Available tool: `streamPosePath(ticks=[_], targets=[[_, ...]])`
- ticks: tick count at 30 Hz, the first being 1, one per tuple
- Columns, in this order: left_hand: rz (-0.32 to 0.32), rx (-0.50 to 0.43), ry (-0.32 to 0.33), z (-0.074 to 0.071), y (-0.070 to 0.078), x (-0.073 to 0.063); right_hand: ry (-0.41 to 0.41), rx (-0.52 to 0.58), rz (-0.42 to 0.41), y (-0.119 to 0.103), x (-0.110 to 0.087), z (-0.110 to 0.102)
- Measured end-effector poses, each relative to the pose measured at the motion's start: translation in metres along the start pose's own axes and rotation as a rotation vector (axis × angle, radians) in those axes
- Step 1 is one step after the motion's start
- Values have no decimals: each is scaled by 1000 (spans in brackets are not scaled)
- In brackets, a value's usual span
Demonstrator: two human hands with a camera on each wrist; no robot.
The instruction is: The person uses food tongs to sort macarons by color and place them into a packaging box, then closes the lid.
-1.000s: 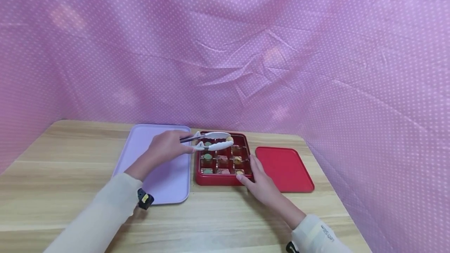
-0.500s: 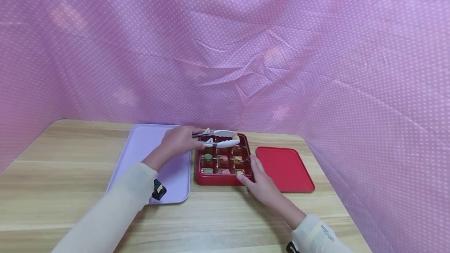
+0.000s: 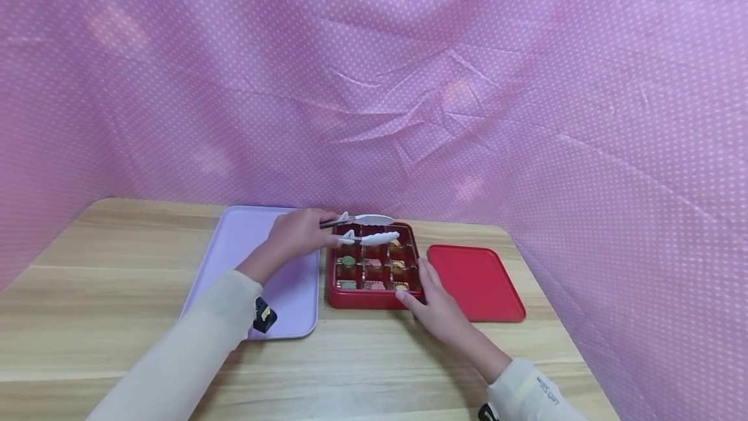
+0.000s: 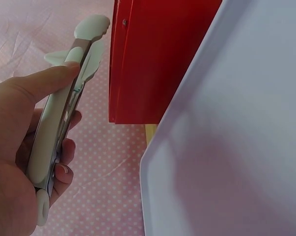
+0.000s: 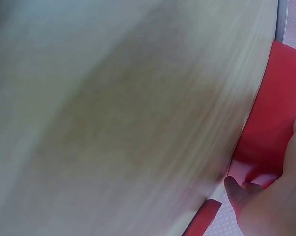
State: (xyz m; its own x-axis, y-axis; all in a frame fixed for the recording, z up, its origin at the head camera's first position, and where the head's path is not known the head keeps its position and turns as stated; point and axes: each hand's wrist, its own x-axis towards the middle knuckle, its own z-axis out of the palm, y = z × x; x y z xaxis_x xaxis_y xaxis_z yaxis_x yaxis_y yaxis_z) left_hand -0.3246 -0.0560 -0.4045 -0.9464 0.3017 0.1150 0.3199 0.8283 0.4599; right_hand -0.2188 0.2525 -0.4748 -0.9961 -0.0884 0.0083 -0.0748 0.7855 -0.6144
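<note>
My left hand (image 3: pixel 297 234) grips a pair of white-tipped tongs (image 3: pixel 376 238) over the back of a red box (image 3: pixel 374 301). The tong tips stand apart with nothing seen between them. In the left wrist view, the thumb lies along one handle (image 4: pixel 49 128) and the fingers curl round the other side. Gold-lined compartments in the box hold small green (image 3: pixel 348 261), pink (image 3: pixel 374 263) and yellow (image 3: pixel 401 288) pieces in columns. The tongs and hand hide part of the back rows. My right hand (image 3: pixel 441 310) holds the box's front right corner, thumb at the front rim.
A pale purple tray (image 3: pixel 292 317) lies left of the box, under the left forearm. To the right is a flat red lid (image 3: pixel 476 283). Everything rests on a wooden table (image 3: pixel 350 369), with a pink dotted cloth (image 3: pixel 374 83) hanging behind and at the sides.
My left hand has moved right and slightly up with the tongs. The round yellowish piece formerly between the tong tips is gone from there; a yellow piece shows in the box below. Right hand stays.
</note>
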Motion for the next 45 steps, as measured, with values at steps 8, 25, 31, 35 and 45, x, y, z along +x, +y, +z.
streamPosePath(ticks=[8, 25, 31, 35, 45], targets=[[-42, -42, 8, -9, -6, -10, -1, 16, -2, 0, 0, 1], [-95, -69, 45, -35, -52, -73, 0, 2, 10, 0, 0, 3], [-160, -70, 49, -49, -78, -100, 4, 0, 23, -2, 0, 2], [-213, -93, 30, -57, -95, -118, 1, -5, 18, -2, -1, 2], [-295, -58, 48, -69, -149, -158, 2, -9, 13, -1, -1, 2]])
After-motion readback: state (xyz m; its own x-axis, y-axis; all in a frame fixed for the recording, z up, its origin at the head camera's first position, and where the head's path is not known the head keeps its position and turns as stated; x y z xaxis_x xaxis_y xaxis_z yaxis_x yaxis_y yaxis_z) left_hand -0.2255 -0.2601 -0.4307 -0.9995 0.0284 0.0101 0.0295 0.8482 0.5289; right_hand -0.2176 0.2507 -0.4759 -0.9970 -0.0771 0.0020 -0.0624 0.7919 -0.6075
